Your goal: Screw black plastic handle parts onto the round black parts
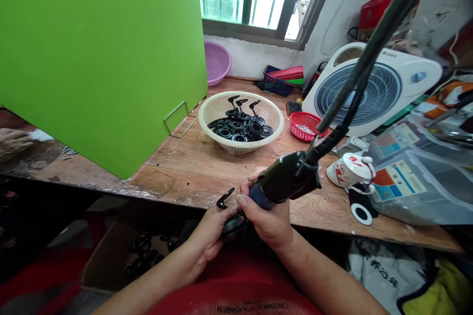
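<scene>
While the left hand point(209, 236) grips a small black part point(225, 199) just below the table point(185, 177) edge, the right hand point(269, 221) is wrapped around a black tool point(286, 181). Keeping the part steady and the tool straight on it should work best.

Head camera looks down-forward, close above left hand point(209, 234) and right hand point(271, 219).
</scene>
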A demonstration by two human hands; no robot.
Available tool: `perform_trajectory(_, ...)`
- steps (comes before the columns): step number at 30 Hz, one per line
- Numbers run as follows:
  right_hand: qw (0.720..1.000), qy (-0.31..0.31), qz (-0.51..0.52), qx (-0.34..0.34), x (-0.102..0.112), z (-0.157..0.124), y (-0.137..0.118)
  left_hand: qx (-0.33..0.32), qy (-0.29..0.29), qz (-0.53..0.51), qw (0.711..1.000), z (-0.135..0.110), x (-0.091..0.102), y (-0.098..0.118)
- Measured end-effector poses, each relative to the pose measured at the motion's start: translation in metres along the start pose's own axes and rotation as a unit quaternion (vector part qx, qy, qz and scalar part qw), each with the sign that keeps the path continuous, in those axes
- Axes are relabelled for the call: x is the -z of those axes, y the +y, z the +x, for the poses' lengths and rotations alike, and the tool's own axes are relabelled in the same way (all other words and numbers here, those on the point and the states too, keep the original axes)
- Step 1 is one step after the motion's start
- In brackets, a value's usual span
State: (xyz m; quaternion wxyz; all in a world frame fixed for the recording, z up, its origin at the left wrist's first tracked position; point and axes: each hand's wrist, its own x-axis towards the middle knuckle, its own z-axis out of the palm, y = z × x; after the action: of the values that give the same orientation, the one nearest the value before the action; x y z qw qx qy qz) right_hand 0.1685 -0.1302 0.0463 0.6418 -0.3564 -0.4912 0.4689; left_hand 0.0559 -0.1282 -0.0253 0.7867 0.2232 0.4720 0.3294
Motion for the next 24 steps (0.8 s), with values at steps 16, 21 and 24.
perform_trajectory(16, 0.997, -0.082, 0.008, 0.01, 0.048, 0.021, -0.002, -0.014, -0.018, 0.173, 0.985, -0.011, 0.037, 0.017)
perform_trajectory(21, 0.896, 0.098, -0.432, 0.021, 0.154, 0.039, 0.027, -0.044, -0.01, 0.506, 0.861, -0.018, 0.129, 0.029)
perform_trajectory(24, 0.805, 0.096, -0.585, -0.015, 0.204, 0.036, 0.048, -0.048, 0.125, 0.685, 0.716, -0.023, 0.169, 0.044)
